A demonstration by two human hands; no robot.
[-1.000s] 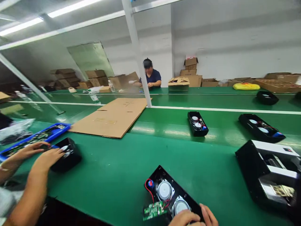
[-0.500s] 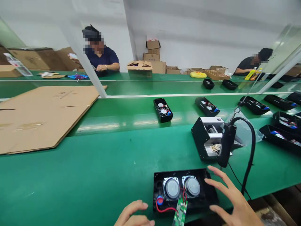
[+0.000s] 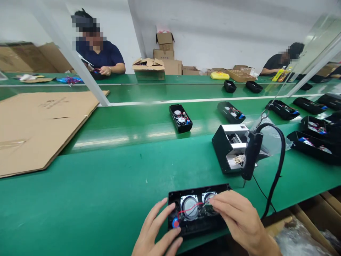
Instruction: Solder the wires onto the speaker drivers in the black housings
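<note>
A black speaker housing (image 3: 197, 231) lies on the green bench in front of me, its open side up. Inside it are two round speakers (image 3: 190, 208), a red and blue round part (image 3: 176, 223) at the left, and red wires (image 3: 190, 209). My left hand (image 3: 157, 231) is at the housing's left end, fingers spread and at its edge. With fingertips pinched together, my right hand (image 3: 237, 217) holds a small green circuit board (image 3: 209, 205) over the right speaker, partly covering both.
An electric screwdriver (image 3: 252, 154) hangs right of the housing, before a black and white machine (image 3: 230, 147). Similar housings (image 3: 180, 118) stand on the far strip and at right. Flat cardboard (image 3: 45, 131) lies at left. Two co-workers sit opposite; cartons (image 3: 311, 227) stand below, right.
My right hand has closed on the circuit board, lifting it from the housing's front edge to over the right speaker. My left hand has reached the housing's left end. The view has shifted slightly.
</note>
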